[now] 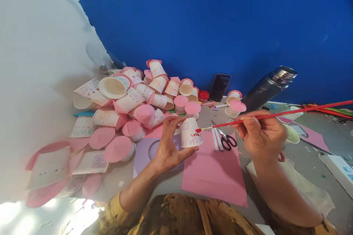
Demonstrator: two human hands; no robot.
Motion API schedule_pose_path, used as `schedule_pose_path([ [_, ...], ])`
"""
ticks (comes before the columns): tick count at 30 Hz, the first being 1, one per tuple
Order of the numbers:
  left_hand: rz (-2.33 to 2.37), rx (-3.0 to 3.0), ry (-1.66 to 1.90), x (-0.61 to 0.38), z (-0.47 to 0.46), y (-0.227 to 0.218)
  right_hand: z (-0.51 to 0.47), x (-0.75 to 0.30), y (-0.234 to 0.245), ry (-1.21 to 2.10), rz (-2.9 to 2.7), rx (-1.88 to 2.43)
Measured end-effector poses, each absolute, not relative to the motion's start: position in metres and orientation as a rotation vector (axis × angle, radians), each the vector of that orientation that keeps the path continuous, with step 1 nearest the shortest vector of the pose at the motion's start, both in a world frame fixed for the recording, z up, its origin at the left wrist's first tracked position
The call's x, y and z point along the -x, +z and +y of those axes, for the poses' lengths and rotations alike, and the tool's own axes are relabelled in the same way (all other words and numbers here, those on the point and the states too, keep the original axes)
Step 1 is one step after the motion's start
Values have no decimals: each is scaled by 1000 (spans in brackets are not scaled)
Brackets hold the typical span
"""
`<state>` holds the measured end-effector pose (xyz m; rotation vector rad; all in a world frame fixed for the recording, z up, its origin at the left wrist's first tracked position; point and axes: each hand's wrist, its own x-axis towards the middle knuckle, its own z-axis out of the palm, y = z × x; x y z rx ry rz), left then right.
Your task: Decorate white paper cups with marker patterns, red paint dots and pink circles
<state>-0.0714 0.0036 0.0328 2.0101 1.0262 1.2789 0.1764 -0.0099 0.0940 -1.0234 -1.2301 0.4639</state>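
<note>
My left hand [170, 147] grips a white paper cup [190, 132] turned upside down, thumb near its rim and fingers behind its base. Purple zigzag lines and red paint dabs mark the cup's side. In my right hand [260, 136] is a long red paintbrush [292, 111], its red-loaded tip touching or very close to the cup wall. Below the cup lies a pink paper sheet [215, 176]. Black-handled scissors [228, 142] and white strips [217, 138] rest on the sheet's upper part.
A heap of decorated cups with pink paper tops [118, 148] fills the left side. Behind stand a red paint pot [203, 96], a phone [220, 87] and a dark flask [266, 88]. A cloth [300, 187] lies at right. A blue wall [209, 22] bounds the back.
</note>
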Motion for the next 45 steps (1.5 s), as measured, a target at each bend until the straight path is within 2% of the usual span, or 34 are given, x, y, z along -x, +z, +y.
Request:
schedule_pose_path([
  [9, 900, -1834, 1305, 70, 5, 33, -7, -180, 96, 483, -1205, 950],
  [14, 864, -1816, 1327, 69, 6, 31, -8, -176, 89, 608, -1647, 1015],
  [18, 904, -1888, 1339, 69, 4, 32, -6, -172, 85, 523, -2063, 969],
  [24, 927, -2012, 1353, 68, 1, 34, -4, -170, 80, 513, -2243, 963],
  [29, 826, -1864, 1318, 70, 4, 31, -3, -174, 81, 527, -2186, 937],
  [35, 456, -1450, 1140, 74, 10, 30, -2, -183, 83, 657, -2022, 907],
  [39, 600, -1537, 1245, 76, 9, 32, -1, -185, 84, 673, -1997, 946],
  [45, 879, -1758, 1301, 79, 10, 31, -4, -194, 91, 419, -1508, 870],
])
